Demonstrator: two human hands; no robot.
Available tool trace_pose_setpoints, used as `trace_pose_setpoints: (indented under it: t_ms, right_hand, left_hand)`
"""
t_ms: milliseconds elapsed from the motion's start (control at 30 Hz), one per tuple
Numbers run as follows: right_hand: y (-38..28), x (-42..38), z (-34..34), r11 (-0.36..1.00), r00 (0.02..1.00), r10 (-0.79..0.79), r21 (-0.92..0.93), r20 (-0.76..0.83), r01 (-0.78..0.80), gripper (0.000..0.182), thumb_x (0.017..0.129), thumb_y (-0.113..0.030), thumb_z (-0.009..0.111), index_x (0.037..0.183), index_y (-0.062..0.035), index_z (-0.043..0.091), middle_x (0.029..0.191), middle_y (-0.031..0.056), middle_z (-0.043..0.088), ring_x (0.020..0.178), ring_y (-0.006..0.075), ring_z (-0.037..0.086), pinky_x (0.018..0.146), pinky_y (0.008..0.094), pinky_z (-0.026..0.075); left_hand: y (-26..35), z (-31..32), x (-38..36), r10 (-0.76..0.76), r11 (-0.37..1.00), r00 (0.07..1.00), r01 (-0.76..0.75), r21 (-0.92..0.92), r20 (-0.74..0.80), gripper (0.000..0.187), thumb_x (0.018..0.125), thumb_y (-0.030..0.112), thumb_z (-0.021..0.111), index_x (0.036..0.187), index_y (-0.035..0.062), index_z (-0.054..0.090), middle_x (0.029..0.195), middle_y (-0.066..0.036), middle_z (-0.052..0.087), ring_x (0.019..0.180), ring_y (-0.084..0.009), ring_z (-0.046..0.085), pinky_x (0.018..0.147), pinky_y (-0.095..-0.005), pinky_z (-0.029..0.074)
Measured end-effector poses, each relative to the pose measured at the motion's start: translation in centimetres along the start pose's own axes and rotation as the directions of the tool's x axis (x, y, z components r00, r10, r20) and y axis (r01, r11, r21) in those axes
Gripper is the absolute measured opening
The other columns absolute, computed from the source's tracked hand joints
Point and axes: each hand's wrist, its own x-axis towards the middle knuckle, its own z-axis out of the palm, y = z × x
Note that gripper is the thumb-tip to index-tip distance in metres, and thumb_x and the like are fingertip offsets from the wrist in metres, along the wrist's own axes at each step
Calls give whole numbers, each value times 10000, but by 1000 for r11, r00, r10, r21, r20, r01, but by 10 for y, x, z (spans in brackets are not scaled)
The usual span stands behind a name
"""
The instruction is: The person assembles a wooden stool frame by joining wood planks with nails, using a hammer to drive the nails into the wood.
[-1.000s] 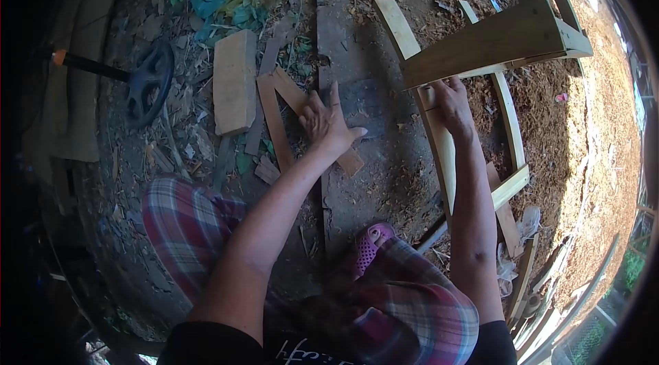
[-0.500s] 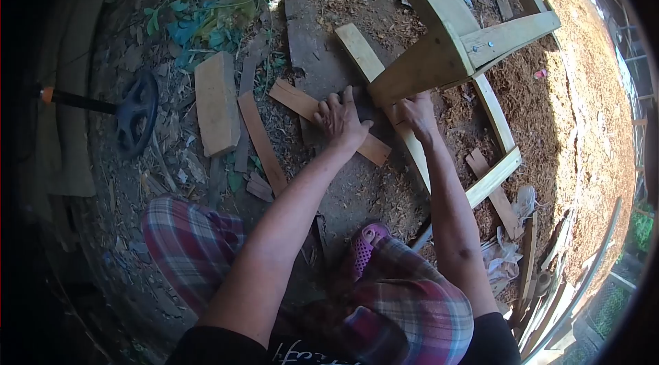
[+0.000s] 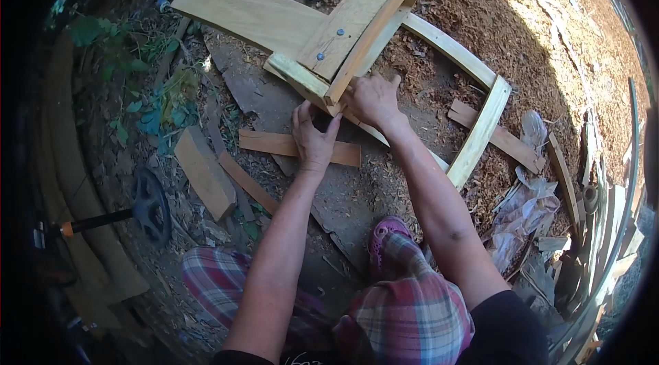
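Both my left hand (image 3: 312,140) and right hand (image 3: 371,99) clamp the wooden frame (image 3: 343,36) at its joint above the ground (image 3: 384,180), steadying it; next likely calls for firm seating.

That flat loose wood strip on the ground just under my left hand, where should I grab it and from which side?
Take the wood strip by its right end, coming from above with fingers across its narrow width. It lies flat on the dirt, and the left hand covers its middle, while that end is bare and clear of the chair frame.
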Motion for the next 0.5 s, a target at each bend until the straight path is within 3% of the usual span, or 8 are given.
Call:
trace_pose_setpoints:
  t_ms: [100, 133, 167, 233, 267, 367, 400, 500]
  right_hand:
    - [20, 16, 2, 982, 995, 1, 190, 102, -21, 360, 938, -355, 539, 1276, -260, 619, 1117, 115, 692, 1134, 342, 608, 985, 636, 371]
    - [33, 20, 13, 941, 1000, -6, 338, 12, 1, 363, 935, -297, 560, 1294, -291, 608, 1117, 117, 694, 1122, 334, 619, 999, 628, 365]
    - [43, 20, 17, 939, 1000, 8, 345, 8, -10, 363, 935, -297, 560, 1294, -291, 608, 1117, 117, 694, 1122, 334, 619, 999, 628, 365]
    - [59, 19, 27, 864, 995, -100, 493, -30, 101, 414, 920, -224, 583, 1325, -307, 585, 1204, 104, 660, 1160, 332, 593, 1005, 628, 364]
    - [60, 17, 36, 917, 972, -168, 337, -164, 215, 549, 904, -88, 532, 1402, -317, 502, 1167, 118, 644, 1115, 356, 589, 967, 555, 433]
    - [57, 12, 41, 951, 963, -165, 224, -212, 212, 571, 905, -84, 530, 1413, -340, 487, 1287, 91, 560, 1215, 330, 511, 1000, 547, 412]
    - [57, 11, 36, 939, 986, -138, 306, -89, 159, 587, 906, -73, 525, 1418, -357, 480, 1349, 68, 515, 1282, 317, 449, 1025, 549, 387]
    - [58, 11, 33, 937, 988, -140, 315, -66, 153, 582, 913, -76, 517, 1418, -361, 479, 1337, 79, 526, 1267, 324, 464, 1024, 556, 385]
  left_hand:
    - [-21, 5, 3, 101, 985, 994, -105, 139, 35, 597, 742, 235, 786, 1205, 15, 478, 1128, -211, 530, 1056, -414, 531, 908, -484, 454]
    - [-27, 9, 5, 171, 969, 985, -165, 183, -17, 590, 732, 250, 783, 1187, 1, 504, 1119, -216, 556, 1048, -417, 538, 908, -481, 450]
    - [-21, 9, 7, 177, 968, 984, -174, 180, -3, 590, 732, 250, 783, 1187, 1, 504, 1119, -216, 556, 1048, -417, 538, 908, -481, 450]
    - [-10, 5, 8, 241, 942, 971, -232, 243, -7, 331, 726, 140, 793, 1014, 50, 655, 1094, -143, 600, 1021, -350, 580, 881, -425, 477]
    - [-7, 3, 9, 192, 973, 981, -195, 120, 35, 372, 732, 129, 796, 1053, 35, 632, 1078, -137, 600, 983, -307, 586, 869, -394, 472]
    - [-4, 8, 9, 77, 997, 997, -77, -6, 13, 432, 739, 109, 799, 1097, 7, 579, 1055, -125, 590, 960, -254, 583, 858, -376, 469]
    - [-2, 10, 9, 75, 997, 997, -75, -10, 18, 432, 739, 109, 799, 1097, 7, 579, 1055, -125, 590, 960, -254, 583, 858, -376, 469]
    - [4, 14, 7, -14, 1000, 999, 15, -21, 45, 484, 748, 89, 796, 1138, -8, 527, 1034, -113, 577, 953, -206, 566, 855, -358, 464]
